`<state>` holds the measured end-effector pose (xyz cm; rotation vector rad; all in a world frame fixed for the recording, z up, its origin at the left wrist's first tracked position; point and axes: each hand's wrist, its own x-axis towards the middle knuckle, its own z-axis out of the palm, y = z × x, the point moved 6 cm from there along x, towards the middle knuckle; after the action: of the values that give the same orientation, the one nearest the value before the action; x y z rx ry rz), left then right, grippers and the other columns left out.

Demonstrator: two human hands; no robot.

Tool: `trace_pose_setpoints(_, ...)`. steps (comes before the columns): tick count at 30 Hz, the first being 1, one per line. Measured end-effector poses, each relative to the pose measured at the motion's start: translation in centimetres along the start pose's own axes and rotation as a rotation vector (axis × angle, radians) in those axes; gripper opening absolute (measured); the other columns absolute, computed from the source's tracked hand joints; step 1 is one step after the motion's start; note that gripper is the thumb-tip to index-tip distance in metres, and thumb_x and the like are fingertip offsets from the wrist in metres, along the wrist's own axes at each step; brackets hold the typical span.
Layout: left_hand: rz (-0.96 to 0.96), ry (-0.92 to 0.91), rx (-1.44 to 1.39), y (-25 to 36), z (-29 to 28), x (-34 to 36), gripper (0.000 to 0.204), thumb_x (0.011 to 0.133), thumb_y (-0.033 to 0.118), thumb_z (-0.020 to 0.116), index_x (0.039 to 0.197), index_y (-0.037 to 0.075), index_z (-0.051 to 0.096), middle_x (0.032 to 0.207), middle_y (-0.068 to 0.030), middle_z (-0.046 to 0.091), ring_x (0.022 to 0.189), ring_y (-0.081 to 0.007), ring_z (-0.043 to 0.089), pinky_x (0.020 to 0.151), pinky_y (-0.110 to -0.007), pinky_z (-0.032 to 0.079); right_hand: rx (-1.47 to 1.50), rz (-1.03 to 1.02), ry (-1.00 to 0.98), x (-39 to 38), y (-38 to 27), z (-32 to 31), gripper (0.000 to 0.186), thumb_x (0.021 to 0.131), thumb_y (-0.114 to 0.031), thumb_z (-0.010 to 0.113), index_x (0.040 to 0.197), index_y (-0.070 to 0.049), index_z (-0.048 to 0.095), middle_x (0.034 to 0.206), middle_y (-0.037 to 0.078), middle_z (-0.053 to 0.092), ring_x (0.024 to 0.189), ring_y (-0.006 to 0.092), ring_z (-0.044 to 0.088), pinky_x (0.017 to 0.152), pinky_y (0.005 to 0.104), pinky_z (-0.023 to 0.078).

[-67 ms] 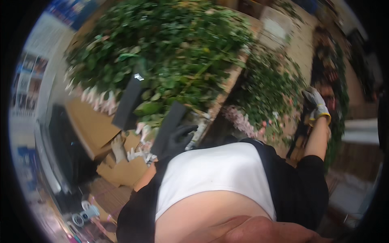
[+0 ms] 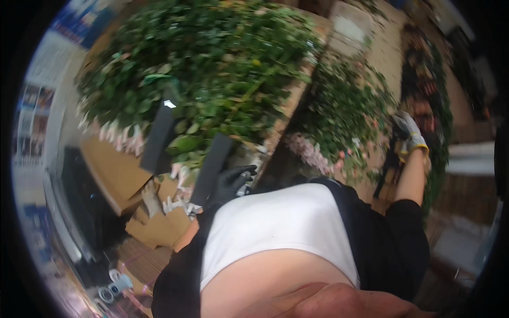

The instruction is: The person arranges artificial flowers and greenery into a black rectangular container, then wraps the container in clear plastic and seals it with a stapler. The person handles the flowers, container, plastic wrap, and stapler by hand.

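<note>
Beside a dark grey board [image 2: 209,169], my left hand [image 2: 233,183] in a black glove has its fingers curled near a small pale, shiny bit that I cannot make out. Above it lies a big pile of leafy stems [image 2: 201,63] with pale pink heads along the lower left. My right hand [image 2: 407,132], in a grey glove with a yellow cuff, is bent over the right edge of a smaller leafy bunch [image 2: 350,100] with pink blooms [image 2: 313,151]; what its curled fingers grip is hidden. A second dark board [image 2: 159,138] stands left of the first.
Cardboard pieces [image 2: 111,169] lie at the left by a dark panel [image 2: 85,206]. A dark strip of greenery and reddish bundles [image 2: 427,85] runs down the right. A whitish block [image 2: 350,32] sits at the back. A small grey device [image 2: 116,286] is at lower left.
The whole view has shifted slightly to the left as my head moves. Both hands keep about the same places against the stems and boards.
</note>
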<state>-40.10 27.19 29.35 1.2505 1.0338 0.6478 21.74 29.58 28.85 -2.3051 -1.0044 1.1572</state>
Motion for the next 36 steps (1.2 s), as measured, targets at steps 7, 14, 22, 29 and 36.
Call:
trace_pose_setpoints(7,-0.59,0.062,-0.871,-11.7,9.0,1.9,0.049,0.096,0.03,0.057,0.138,0.007,0.048,0.11,-0.0097,0.062,0.102,-0.0204,0.06,0.084,-0.035,0.05,-0.447,-0.076,-0.23,4.2,12.0,8.1,0.035,0.096,-0.038,0.056,0.109,-0.008,0.068,0.092,0.01,0.068,0.085,0.0192,0.065,0.076,0.0308,0.051)
trace_pose_setpoints(14,-0.324,0.132,0.618,-34.8,15.9,0.1,0.037,0.096,0.017,0.054,0.131,0.003,0.055,0.125,-0.0168,0.059,0.109,-0.0288,0.059,0.094,-0.035,0.045,-0.528,-0.163,-0.092,23.8,32.7,22.8,0.042,0.087,-0.04,0.06,0.109,-0.005,0.066,0.103,0.023,0.066,0.091,0.0382,0.065,0.079,0.0462,0.052)
trace_pose_setpoints(22,-0.354,0.344,1.405,-47.0,15.7,-4.3,0.066,0.087,0.038,0.064,0.142,0.008,0.043,0.138,-0.0251,0.045,0.128,-0.0435,0.041,0.109,-0.052,0.032,-0.262,-0.06,-0.037,44.9,31.6,34.9,0.034,0.083,-0.022,0.056,0.108,0.0,0.066,0.111,0.022,0.066,0.099,0.0372,0.065,0.089,0.0418,0.052)
trace_pose_setpoints(29,-0.156,0.369,1.317,-47.7,14.4,-4.2,0.066,0.086,0.038,0.064,0.141,0.006,0.044,0.138,-0.0266,0.044,0.126,-0.0451,0.043,0.106,-0.052,0.035,-0.575,-0.013,-0.091,50.4,30.2,42.4,0.036,0.095,-0.016,0.05,0.13,-0.011,0.055,0.128,0.013,0.062,0.115,0.0301,0.061,0.091,0.0408,0.052)
trace_pose_setpoints(36,-0.169,0.424,1.255,-47.4,15.9,-6.8,0.066,0.086,0.038,0.065,0.14,0.005,0.044,0.138,-0.0268,0.044,0.124,-0.0456,0.044,0.105,-0.053,0.037,-0.815,-0.035,-0.431,49.1,26.9,40.7,0.03,0.068,-0.019,0.076,0.097,-0.012,0.075,0.105,0.008,0.072,0.092,0.0247,0.07,0.078,0.0397,0.056)
